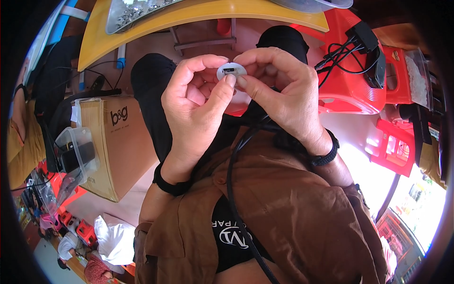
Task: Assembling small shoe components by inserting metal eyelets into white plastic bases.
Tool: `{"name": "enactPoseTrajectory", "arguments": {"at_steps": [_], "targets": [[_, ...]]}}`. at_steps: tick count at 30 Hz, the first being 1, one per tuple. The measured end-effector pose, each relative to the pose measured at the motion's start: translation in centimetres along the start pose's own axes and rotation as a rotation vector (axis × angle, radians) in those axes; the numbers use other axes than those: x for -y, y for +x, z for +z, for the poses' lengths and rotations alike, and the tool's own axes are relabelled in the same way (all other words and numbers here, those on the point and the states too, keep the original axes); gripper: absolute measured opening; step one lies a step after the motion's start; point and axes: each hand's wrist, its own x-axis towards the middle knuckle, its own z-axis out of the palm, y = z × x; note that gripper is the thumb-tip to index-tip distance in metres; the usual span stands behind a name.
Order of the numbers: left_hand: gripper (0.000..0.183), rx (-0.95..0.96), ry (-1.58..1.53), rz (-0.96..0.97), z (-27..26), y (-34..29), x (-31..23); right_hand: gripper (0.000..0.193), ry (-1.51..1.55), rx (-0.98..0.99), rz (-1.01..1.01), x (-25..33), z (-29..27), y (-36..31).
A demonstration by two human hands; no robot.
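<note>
Between both hands, above my lap, is a small round white plastic piece (pixel 231 70) with a dark rectangular slot in its face. My left hand (pixel 196 97) pinches its left side between thumb and fingers. From the other side my right hand (pixel 286 90) grips it the same way, thumb at its lower edge. The two thumbs nearly meet below the slot. The fingertips behind the piece are partly hidden. A black cable (pixel 232 177) runs down the front of my brown shirt, under the hands.
Ahead stands a yellow table (pixel 265 20) bearing a tray (pixel 113 21) of small metal parts and a clear plastic tub (pixel 312 4). To the right, a red stool (pixel 352 90) carries black adapters and cables (pixel 364 38). A cardboard box (pixel 130 142) and a clear bin (pixel 87 151) stand left.
</note>
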Motion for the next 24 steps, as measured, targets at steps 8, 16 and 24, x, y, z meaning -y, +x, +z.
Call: {"name": "enactPoseTrajectory", "arguments": {"at_steps": [8,16,24], "targets": [[0.021,-0.084,0.191,0.149,0.0,-0.1,0.1,0.019,0.002,0.004,0.010,0.3,0.5,-0.4],[0.020,-0.021,0.233,0.137,-0.4,0.0,-0.2,0.015,-0.054,0.011,-0.022,0.4,0.5,-0.4],[0.014,0.004,-0.015,-0.077,-0.4,0.4,-0.7,0.016,0.130,0.008,0.118,0.0,-0.4,0.4]]}}
